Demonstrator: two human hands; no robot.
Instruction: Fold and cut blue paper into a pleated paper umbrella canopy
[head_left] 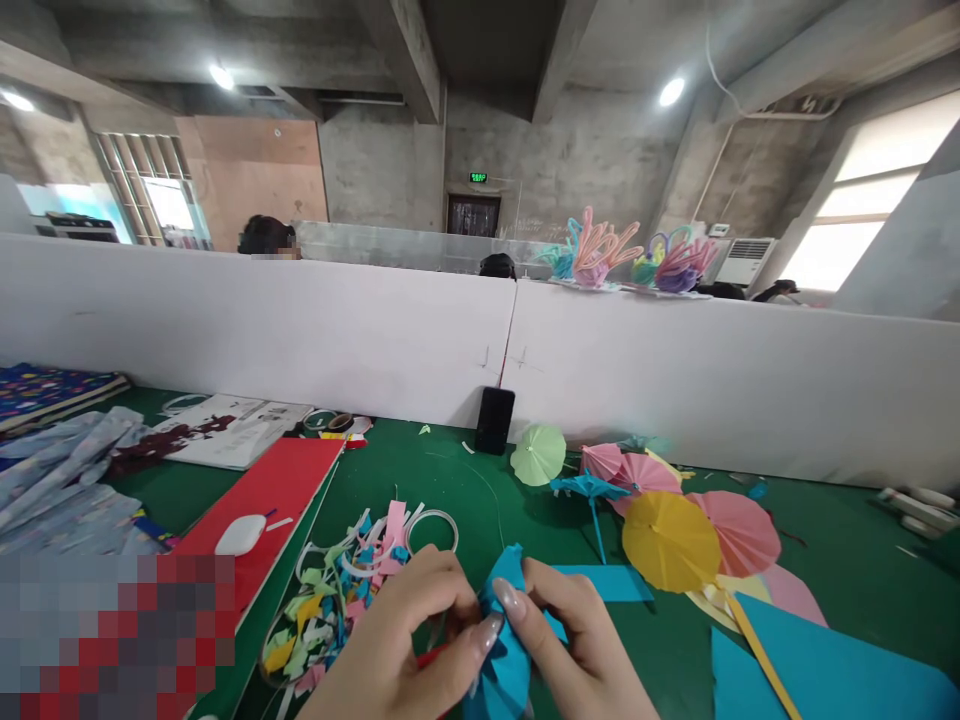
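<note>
Between both hands, low in the middle of the head view, is a piece of folded blue paper (510, 670) with creases along it. My left hand (420, 640) pinches its left side with thumb and fingers. From the right, my right hand (570, 630) presses its thumb on the paper near the top. A flat blue paper strip (607, 583) lies just beyond my right hand. Left of my hands is a container of colourful paper scraps (330, 610). Finished small paper umbrellas, among them a yellow one (670, 540) and a blue one (590, 485), lie to the right.
A black phone (495, 420) leans on the white partition (360, 330). On the left are a red board (277, 510) with a white case (240, 535), and crumpled cloth (67, 480). Blue paper sheets (847, 655) lie at the right. A roll of tape (433, 532) is near the scraps.
</note>
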